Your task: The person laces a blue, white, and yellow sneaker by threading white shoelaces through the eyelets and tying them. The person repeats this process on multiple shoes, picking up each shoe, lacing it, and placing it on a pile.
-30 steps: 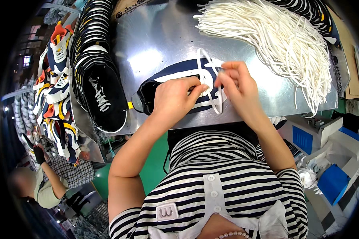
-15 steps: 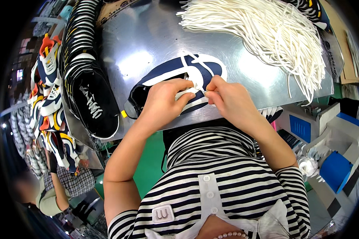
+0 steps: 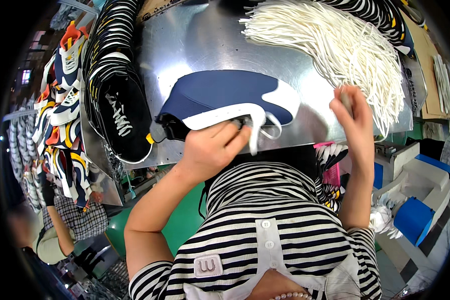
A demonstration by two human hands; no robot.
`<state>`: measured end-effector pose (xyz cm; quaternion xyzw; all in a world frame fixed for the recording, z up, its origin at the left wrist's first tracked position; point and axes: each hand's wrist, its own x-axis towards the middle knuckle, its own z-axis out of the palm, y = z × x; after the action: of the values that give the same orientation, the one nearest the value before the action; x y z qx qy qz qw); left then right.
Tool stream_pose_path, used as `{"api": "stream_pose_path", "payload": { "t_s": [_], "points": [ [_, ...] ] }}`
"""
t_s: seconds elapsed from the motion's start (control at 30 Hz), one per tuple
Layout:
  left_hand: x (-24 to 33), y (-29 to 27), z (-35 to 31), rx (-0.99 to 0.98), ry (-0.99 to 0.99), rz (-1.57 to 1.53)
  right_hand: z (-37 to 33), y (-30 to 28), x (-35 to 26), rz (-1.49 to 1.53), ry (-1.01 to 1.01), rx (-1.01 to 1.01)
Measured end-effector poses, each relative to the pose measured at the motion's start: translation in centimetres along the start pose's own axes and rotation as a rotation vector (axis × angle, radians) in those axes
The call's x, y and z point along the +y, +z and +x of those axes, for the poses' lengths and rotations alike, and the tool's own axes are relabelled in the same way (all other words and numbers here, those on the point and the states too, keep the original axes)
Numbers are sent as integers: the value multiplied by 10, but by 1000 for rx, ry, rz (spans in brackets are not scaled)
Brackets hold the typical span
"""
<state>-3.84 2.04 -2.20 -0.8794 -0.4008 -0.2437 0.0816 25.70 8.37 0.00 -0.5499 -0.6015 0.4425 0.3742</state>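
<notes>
A navy and white shoe upper lies tilted on its side on the metal table, its dark lining showing at the heel end. My left hand grips its near edge, with some fingers hidden inside the opening. Beside those fingertips, a white shoelace hangs from the upper, one part looped and one end dangling. Off to the right, my right hand is raised near the heap of white laces. Its fingers are bent and slightly blurred, with the thumb apart, and I make out nothing in them.
Nested dark uppers form a long stack on the left of the metal table. More stacked uppers are at the far right. Finished-looking shoes hang at the left, near another person. A grey and blue machine stands at lower right.
The upper has turned so its navy side faces up. My right hand has left the shoelace and moved right, toward the heap of laces. My left hand stays on the upper.
</notes>
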Motion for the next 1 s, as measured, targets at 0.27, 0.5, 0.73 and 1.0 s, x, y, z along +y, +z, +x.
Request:
{"api": "stream_pose_path", "payload": {
  "t_s": [0.27, 0.5, 0.73, 1.0],
  "points": [
    [-25, -14, 19, -407, -554, -741, 23, 64, 14, 322, 44, -51],
    [-29, -2, 39, -742, -1259, -1295, 18, 87, 11, 251, -21, -69],
    [-44, 26, 11, -146, -935, -800, 19, 84, 14, 218, 179, -39],
    [-36, 22, 21, -299, -847, -836, 20, 82, 12, 143, 91, -137]
  ]
}}
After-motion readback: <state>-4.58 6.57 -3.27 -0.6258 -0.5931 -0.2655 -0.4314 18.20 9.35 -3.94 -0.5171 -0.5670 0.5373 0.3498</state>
